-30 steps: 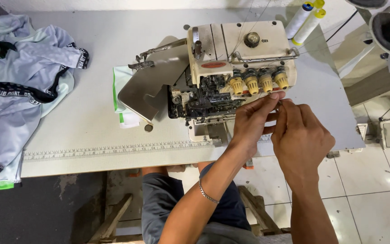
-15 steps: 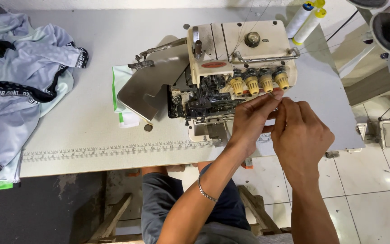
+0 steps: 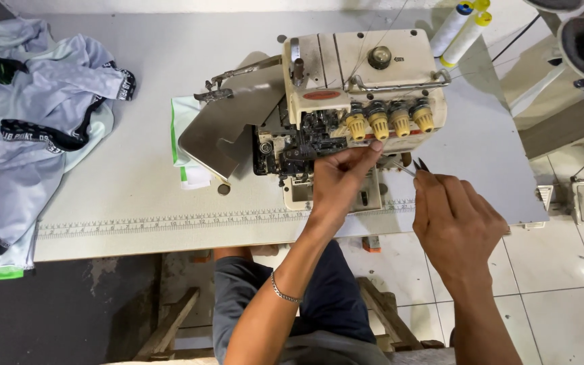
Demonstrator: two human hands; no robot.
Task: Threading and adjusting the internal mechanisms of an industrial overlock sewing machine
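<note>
Tweezers, thin and metal, sit pinched in the fingers of the right hand, tips up just beside the front right corner of the overlock sewing machine. Left hand reaches to the machine's front below the four yellow tension knobs, fingers drawn together on something too small to tell. Machine stands on the white bench. Thread cones stand behind it; grey-white garments lie heaped at the bench's far left.
</note>
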